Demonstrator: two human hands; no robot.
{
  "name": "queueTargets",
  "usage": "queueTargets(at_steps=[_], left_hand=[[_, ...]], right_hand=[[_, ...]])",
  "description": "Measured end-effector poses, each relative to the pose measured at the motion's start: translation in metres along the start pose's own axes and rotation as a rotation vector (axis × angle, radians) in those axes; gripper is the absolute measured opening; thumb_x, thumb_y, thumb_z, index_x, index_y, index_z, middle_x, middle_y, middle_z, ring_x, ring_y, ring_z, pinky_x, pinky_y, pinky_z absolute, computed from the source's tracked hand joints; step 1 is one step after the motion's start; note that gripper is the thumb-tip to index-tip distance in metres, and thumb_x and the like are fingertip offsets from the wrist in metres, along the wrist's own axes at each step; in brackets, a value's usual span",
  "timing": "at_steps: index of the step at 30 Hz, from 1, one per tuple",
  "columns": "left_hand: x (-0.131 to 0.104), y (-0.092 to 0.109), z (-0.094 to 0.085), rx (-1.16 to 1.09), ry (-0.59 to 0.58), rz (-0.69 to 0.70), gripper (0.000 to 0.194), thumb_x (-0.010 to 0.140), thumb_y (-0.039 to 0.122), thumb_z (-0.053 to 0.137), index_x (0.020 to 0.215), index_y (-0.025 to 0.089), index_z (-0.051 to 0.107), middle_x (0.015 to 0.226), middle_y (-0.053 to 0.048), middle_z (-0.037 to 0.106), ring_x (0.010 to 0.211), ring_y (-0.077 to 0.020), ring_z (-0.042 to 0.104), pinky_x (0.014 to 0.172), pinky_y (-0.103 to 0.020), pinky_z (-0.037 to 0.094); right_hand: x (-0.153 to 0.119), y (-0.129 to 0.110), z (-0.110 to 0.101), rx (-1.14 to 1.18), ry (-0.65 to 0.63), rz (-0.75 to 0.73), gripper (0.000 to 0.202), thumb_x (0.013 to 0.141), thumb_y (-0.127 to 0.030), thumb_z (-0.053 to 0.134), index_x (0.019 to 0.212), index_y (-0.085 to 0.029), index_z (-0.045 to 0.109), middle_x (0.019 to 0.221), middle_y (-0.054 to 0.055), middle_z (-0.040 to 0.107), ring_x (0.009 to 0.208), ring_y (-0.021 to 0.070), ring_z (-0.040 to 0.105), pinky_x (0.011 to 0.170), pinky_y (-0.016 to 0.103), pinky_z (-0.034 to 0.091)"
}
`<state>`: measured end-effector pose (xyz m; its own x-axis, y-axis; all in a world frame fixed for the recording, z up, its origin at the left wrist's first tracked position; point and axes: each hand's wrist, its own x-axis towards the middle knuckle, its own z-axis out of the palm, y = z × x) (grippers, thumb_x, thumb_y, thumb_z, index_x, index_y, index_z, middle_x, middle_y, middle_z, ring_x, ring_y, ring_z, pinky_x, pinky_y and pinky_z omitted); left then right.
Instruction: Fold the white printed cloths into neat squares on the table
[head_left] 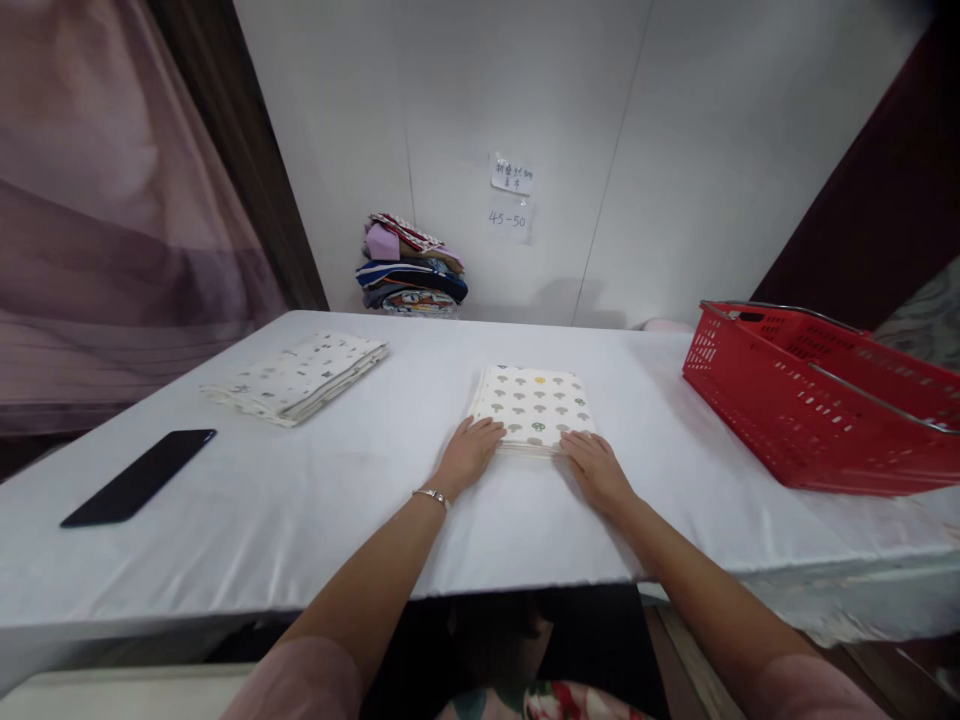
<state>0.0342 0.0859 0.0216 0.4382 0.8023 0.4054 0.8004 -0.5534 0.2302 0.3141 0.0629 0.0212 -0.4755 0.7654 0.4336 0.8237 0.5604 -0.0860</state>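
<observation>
A white cloth with rows of small mushroom-like prints (531, 400) lies folded into a neat rectangle in front of me. My left hand (471, 456) rests flat on its near left corner, fingers stretched out; a bracelet circles that wrist. On the near right corner lies my right hand (598, 468), also flat with fingers extended. Neither hand grips the cloth. Farther left is another folded cloth, white with scattered dark prints (307, 372), apart from both hands.
A white-covered table (360, 520) spans the view. At its left lies a black phone-like slab (141, 478). The red plastic basket (810, 410) with metal handles stands at the right. Behind the table's far edge is a stack of folded fabrics (412, 270), near two wall notes (511, 198).
</observation>
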Motion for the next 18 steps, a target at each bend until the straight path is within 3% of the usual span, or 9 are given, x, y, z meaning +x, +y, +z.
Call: queueTargets(at_steps=[5,9,13,18], left_hand=[[0.000,0.000,0.001,-0.032,0.005,-0.024,0.033,0.093,0.027,0.035,0.119,0.026,0.055,0.128,0.000,0.055,0.124,-0.0162,0.043,0.109,-0.042,0.023],[-0.002,0.001,0.000,-0.065,0.019,-0.033,0.033,0.093,0.027,0.036,0.119,0.026,0.055,0.128,0.000,0.055,0.124,-0.0157,0.043,0.109,-0.041,0.022],[-0.003,0.002,-0.003,-0.135,0.007,-0.067,0.033,0.093,0.031,0.035,0.118,0.026,0.056,0.128,0.001,0.055,0.125,-0.0154,0.042,0.109,-0.040,0.020],[0.000,0.005,-0.005,-0.260,0.050,-0.158,0.032,0.092,0.038,0.036,0.104,0.028,0.064,0.118,0.003,0.062,0.119,-0.0159,0.046,0.107,-0.039,0.022]], right_hand=[[0.034,-0.028,-0.010,-0.004,-0.011,-0.007,0.039,0.092,-0.026,0.034,0.128,-0.019,0.048,0.139,0.008,0.043,0.132,0.0229,0.030,0.107,0.047,0.022],[0.051,-0.047,0.004,-0.002,-0.127,-0.070,0.049,0.090,-0.034,0.038,0.137,-0.018,0.037,0.145,0.009,0.033,0.136,0.0231,0.022,0.109,0.047,0.017],[0.050,-0.049,0.019,0.043,-0.270,-0.055,0.055,0.089,-0.036,0.040,0.140,-0.018,0.032,0.145,0.010,0.031,0.134,0.0227,0.025,0.109,0.046,0.016],[0.051,-0.040,0.002,0.171,-0.331,0.007,0.047,0.090,-0.041,0.036,0.134,-0.023,0.041,0.143,0.007,0.037,0.133,0.0213,0.028,0.108,0.044,0.017]])
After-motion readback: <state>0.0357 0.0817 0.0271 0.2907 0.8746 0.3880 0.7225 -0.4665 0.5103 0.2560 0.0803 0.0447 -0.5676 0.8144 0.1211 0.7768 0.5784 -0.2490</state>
